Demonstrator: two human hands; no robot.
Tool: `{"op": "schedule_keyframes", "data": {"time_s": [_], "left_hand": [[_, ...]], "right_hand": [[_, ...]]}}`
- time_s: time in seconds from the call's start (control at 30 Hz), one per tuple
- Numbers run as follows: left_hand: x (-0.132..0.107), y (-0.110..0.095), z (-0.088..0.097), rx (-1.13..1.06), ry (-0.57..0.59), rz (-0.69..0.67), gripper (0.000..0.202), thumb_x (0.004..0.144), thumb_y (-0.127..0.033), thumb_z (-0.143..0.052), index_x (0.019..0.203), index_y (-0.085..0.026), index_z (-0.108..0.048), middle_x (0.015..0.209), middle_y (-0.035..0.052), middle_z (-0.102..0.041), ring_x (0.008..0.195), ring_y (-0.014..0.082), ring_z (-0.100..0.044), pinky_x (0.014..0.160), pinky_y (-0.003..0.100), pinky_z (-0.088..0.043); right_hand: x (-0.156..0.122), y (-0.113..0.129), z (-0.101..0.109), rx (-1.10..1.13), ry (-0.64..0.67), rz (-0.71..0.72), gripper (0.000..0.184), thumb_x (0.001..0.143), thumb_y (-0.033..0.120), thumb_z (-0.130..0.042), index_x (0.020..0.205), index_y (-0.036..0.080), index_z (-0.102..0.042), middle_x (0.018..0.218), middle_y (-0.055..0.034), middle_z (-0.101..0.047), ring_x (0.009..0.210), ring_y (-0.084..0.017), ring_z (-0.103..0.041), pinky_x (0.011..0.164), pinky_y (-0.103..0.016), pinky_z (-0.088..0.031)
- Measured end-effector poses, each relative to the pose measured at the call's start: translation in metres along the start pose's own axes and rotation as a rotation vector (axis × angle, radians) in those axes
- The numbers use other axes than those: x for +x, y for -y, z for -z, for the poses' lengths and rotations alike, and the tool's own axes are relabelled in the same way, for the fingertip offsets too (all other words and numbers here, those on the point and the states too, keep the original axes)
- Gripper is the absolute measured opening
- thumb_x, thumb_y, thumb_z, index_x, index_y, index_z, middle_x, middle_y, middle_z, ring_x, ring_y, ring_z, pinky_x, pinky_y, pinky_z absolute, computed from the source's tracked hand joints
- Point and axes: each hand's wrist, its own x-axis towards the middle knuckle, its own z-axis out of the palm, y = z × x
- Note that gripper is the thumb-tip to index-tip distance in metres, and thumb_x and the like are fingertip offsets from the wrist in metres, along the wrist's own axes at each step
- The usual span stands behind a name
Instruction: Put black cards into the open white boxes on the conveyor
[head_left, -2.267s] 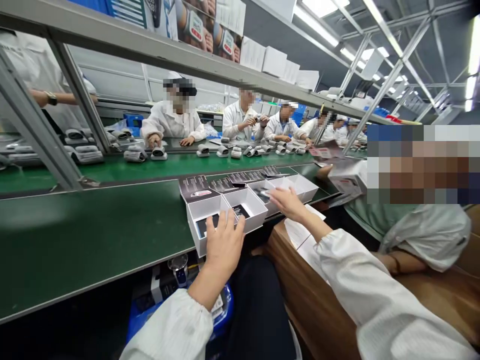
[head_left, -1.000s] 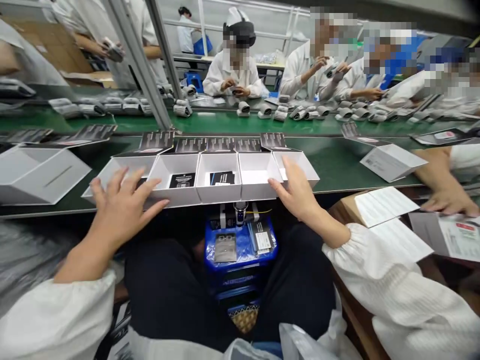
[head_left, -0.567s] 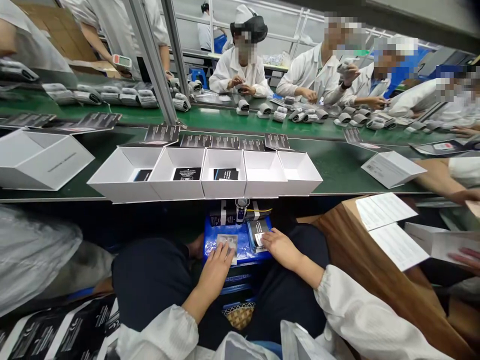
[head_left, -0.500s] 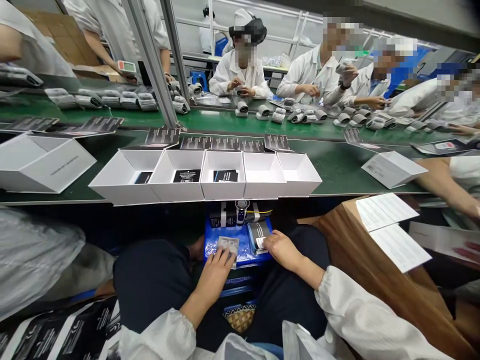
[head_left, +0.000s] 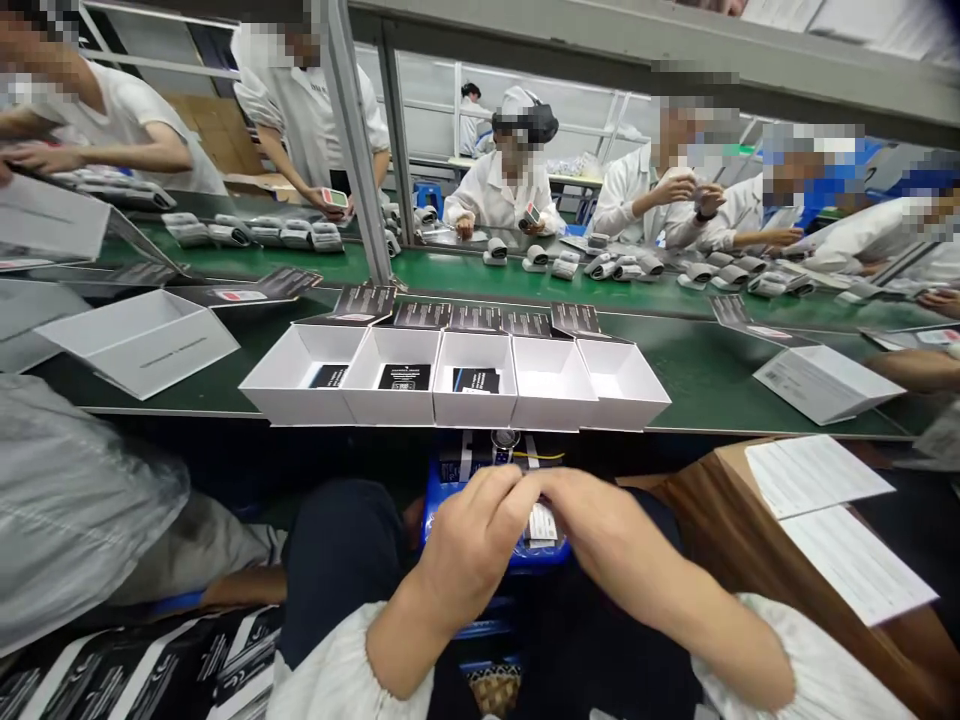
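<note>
The left hand (head_left: 476,535) and the right hand (head_left: 592,515) meet or overlap in view above the person's lap, backs upward. The fingers bend down out of sight, so I cannot tell whether either hand pinches anything. Just below them, partly covered, is a blue stand (head_left: 536,560), with white-labelled paper (head_left: 541,524) showing near the right hand. Strapped black bundles (head_left: 451,467) lie at its far side.

Beyond the hands, apart from them, five open white boxes (head_left: 472,408) stand side by side along the near edge of the green worktop (head_left: 697,370), their dark lids folded back. Black booklets (head_left: 405,377) lie in the three left boxes; the two right ones show white insides.

Green surface stretches from the row's right end to a tilted white box (head_left: 825,385); on the left, a narrower strip separates the row from another tilted box (head_left: 146,342). Lower right, a brown carton (head_left: 697,510) with printed sheets (head_left: 817,475) borders the right forearm; at far left sits a neighbour's pale sleeve (head_left: 82,520).
</note>
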Motion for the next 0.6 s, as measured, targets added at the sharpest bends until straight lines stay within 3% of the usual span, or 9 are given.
{"op": "schedule_keyframes", "data": {"time_s": [0.1,0.17,0.27,0.33,0.4,0.47,0.6], "left_hand": [[0.019,0.001,0.022,0.049,-0.214,0.027,0.056,0.086,-0.007,-0.061,0.136,-0.025,-0.043,0.139,0.0123,-0.049,0.124,0.0234,-0.055,0.095,0.036,-0.057],[0.014,0.011,0.036,0.097,-0.246,0.045,0.06,0.083,-0.007,-0.066,0.136,-0.025,-0.043,0.138,0.0117,-0.049,0.126,0.0249,-0.054,0.099,0.04,-0.055],[-0.004,0.042,0.055,0.262,-0.161,0.101,0.058,0.085,-0.01,-0.064,0.138,-0.023,-0.041,0.134,0.0138,-0.053,0.131,0.0298,-0.05,0.106,0.049,-0.049],[-0.014,0.071,0.066,0.391,-0.112,0.173,0.057,0.088,-0.015,-0.061,0.14,-0.025,-0.04,0.138,0.016,-0.049,0.138,0.035,-0.041,0.109,0.056,-0.042],[-0.017,0.102,0.072,0.495,-0.09,0.254,0.056,0.09,-0.022,-0.059,0.142,-0.025,-0.039,0.143,0.0179,-0.046,0.143,0.0388,-0.032,0.111,0.061,-0.037],[-0.013,0.126,0.073,0.573,-0.029,0.328,0.052,0.092,-0.03,-0.056,0.142,-0.022,-0.042,0.143,0.0206,-0.046,0.144,0.0416,-0.029,0.11,0.065,-0.033],[0.001,0.143,0.066,0.686,0.203,0.433,0.043,0.094,-0.038,-0.053,0.132,-0.017,-0.056,0.14,0.0242,-0.051,0.128,0.0434,-0.048,0.107,0.072,-0.026]], "right_hand": [[0.036,-0.02,0.029,-0.246,-0.284,0.066,0.036,0.1,0.015,-0.037,0.129,0.024,-0.058,0.119,-0.008,-0.068,0.11,-0.021,-0.063,0.096,-0.037,-0.052],[0.054,-0.051,0.039,-0.371,-0.303,0.001,0.034,0.101,0.019,-0.037,0.126,0.023,-0.06,0.122,-0.0098,-0.066,0.116,-0.024,-0.06,0.102,-0.043,-0.047],[0.058,-0.097,0.042,-0.431,0.037,-0.111,0.036,0.103,0.034,-0.035,0.129,0.027,-0.06,0.134,-0.0098,-0.06,0.129,-0.031,-0.051,0.107,-0.061,-0.035],[0.045,-0.118,0.043,-0.421,0.148,-0.193,0.042,0.103,0.042,-0.031,0.139,0.031,-0.051,0.145,-0.0093,-0.05,0.136,-0.032,-0.042,0.109,-0.066,-0.027],[0.026,-0.133,0.045,-0.429,0.037,-0.314,0.048,0.103,0.046,-0.027,0.145,0.03,-0.044,0.148,-0.011,-0.047,0.136,-0.031,-0.042,0.11,-0.065,-0.024],[0.006,-0.144,0.049,-0.445,-0.087,-0.419,0.051,0.102,0.051,-0.027,0.142,0.027,-0.049,0.141,-0.0127,-0.053,0.131,-0.032,-0.048,0.109,-0.063,-0.029],[-0.018,-0.164,0.044,-0.317,-0.042,-0.367,0.053,0.095,0.065,-0.036,0.111,0.026,-0.069,0.125,-0.0114,-0.065,0.116,-0.031,-0.06,0.099,-0.049,-0.048]]}}
